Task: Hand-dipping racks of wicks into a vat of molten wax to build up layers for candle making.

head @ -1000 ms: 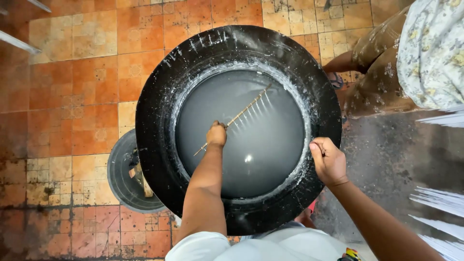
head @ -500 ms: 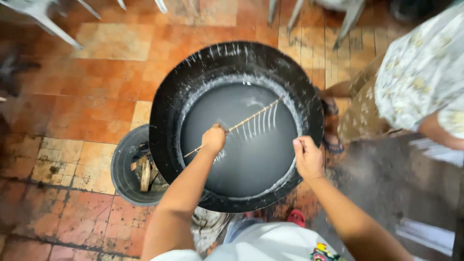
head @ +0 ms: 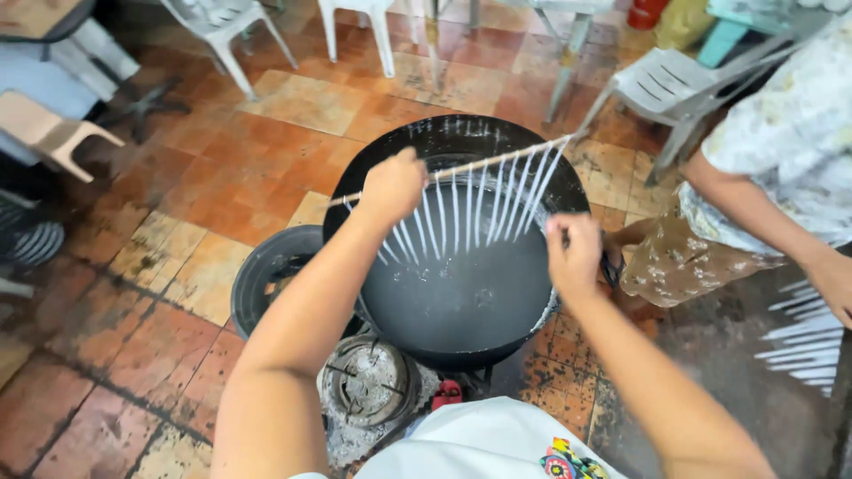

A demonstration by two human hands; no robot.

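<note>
Our left hand (head: 393, 186) is clamped on the stick (head: 461, 168) of dripping candles (head: 479, 208) above the pot (head: 461, 293); our right hand (head: 575, 257) curls closed at its rim.

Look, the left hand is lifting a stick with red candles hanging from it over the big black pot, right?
Not quite. The candles are white, not red, as the head view shows. The rest holds: the left hand lifts the stick with them hanging over the big black pot.

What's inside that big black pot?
The big black pot holds a cloudy grey liquid, with white splashes on its rim. White candles hang over it from a stick. The murky liquid hides the pot's bottom.
</note>
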